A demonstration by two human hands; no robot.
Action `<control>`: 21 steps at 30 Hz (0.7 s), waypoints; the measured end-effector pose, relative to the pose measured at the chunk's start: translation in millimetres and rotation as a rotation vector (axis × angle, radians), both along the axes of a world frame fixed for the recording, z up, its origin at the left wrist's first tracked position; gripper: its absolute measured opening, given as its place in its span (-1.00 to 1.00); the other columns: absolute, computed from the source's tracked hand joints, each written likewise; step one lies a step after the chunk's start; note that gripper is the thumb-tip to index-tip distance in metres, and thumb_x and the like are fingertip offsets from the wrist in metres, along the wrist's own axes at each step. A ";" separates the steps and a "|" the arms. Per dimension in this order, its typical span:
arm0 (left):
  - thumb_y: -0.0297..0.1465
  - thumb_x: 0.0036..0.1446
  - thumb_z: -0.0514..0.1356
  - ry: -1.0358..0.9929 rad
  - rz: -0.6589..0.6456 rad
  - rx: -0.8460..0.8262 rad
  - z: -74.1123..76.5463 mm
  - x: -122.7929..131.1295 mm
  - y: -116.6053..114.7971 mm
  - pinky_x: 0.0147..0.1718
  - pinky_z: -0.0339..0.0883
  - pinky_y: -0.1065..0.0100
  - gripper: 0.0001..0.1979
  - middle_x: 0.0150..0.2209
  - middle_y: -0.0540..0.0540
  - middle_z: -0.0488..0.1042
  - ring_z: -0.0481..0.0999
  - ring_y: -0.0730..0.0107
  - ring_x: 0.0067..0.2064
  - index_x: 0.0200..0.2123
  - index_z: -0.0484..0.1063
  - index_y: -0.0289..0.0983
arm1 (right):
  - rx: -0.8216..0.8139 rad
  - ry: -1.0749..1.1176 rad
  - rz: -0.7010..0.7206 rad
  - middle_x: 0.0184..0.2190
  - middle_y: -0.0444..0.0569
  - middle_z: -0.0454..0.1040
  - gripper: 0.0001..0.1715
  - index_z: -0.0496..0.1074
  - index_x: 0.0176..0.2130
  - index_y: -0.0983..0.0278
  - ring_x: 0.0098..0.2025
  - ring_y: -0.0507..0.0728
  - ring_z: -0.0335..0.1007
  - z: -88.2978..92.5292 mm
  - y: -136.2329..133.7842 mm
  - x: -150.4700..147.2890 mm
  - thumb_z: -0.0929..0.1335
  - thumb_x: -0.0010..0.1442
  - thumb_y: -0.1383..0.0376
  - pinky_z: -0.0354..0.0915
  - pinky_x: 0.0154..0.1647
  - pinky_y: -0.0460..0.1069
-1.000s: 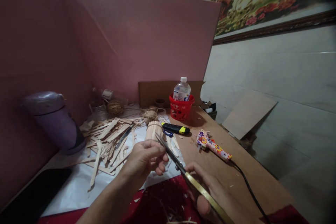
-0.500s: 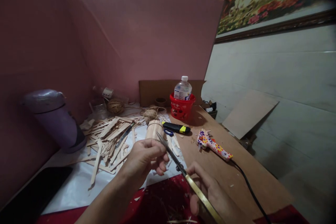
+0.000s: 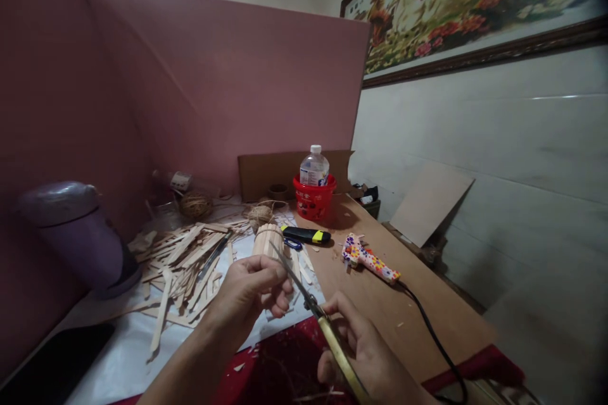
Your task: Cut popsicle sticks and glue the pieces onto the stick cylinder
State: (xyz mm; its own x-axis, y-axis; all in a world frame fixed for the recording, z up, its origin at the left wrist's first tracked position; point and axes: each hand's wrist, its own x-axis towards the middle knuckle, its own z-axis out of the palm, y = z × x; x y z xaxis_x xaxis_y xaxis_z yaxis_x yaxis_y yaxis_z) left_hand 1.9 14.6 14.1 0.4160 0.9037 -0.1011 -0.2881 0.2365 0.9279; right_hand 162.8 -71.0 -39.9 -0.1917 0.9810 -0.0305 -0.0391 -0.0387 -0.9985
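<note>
Framed painting [image 3: 468,9] now shows more — right hand [image 3: 357,343] grips scissors [image 3: 311,305]; left hand [image 3: 254,285] pinched, contents unclear.

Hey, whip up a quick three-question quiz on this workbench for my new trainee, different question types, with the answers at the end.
1. Multiple choice: which hand has the gold-handled scissors by the handles?
A) left
B) right
C) neither

2. True or false: the clear bottle stands in the red bucket.

3. Fill in the blank: in the picture, the flowered glue gun lies to the ____ of the black-and-yellow tool.

Key:
1. B, the right hand
2. True
3. right
</note>
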 end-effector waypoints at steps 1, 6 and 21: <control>-0.43 -0.18 0.33 0.000 0.000 0.003 0.1 0.1 0.2 -0.75 0.22 0.50 -0.81 -0.64 -0.08 0.47 0.38 0.50 -0.70 -0.63 0.36 -0.36 | 0.008 -0.017 -0.007 -0.62 -0.27 0.31 -0.30 0.12 -0.29 0.21 -0.59 -0.04 0.27 1.4 -0.6 0.1 0.45 -0.19 -0.15 0.11 -0.56 -0.15; -0.42 -0.18 0.34 0.029 -0.001 0.019 -0.1 -1.3 0.6 -0.74 0.23 0.50 -0.81 -0.64 -0.07 0.46 0.37 0.51 -0.70 -0.62 0.37 -0.37 | 0.035 -0.035 0.009 -0.58 -0.26 0.29 -0.34 0.11 -0.30 0.22 -0.58 -0.05 0.23 3.6 -1.6 1.5 0.44 -0.13 -0.12 0.14 -0.53 -0.14; -0.41 -0.14 0.32 0.028 -0.051 0.013 -3.0 1.0 -4.3 -0.74 0.20 0.50 -0.80 -0.63 -0.07 0.46 0.36 0.52 -0.71 -0.61 0.35 -0.35 | 0.105 -0.043 0.003 -0.58 -0.30 0.07 -0.40 0.27 -0.17 0.26 -0.60 -0.11 -0.15 4.5 -1.9 -0.9 0.43 -0.06 -0.05 -0.10 -0.63 -0.18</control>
State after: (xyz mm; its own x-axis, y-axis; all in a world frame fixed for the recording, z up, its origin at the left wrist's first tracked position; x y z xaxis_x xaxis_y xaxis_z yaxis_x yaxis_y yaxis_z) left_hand 2.9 10.2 11.1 0.4587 0.8828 -0.1016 -0.2495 0.2377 0.9388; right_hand 161.8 -72.9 -35.3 -0.1954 0.9786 0.0639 0.0035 0.0659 -0.9978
